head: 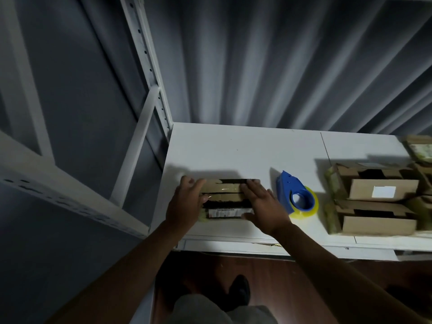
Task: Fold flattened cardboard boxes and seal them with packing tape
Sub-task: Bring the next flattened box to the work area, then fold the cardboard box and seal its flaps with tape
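A small cardboard box (225, 197) with dark bands, shiny tape across its top and a printed label on its near side sits on the white table (233, 150). My left hand (185, 203) covers the box's left end, its fingers bent over the top edge. My right hand (264, 203) lies flat on the box's right end with straight, spread fingers. A blue tape dispenser (293, 192) with a yellowish roll of packing tape stands on the table just right of my right hand, apart from it.
Two folded cardboard boxes (378, 195) with open flaps lie at the table's right; more boxes (419, 149) sit behind them. A white metal shelf rack (145, 108) rises at the left. A grey curtain hangs behind the table. My legs and a dark shoe show below.
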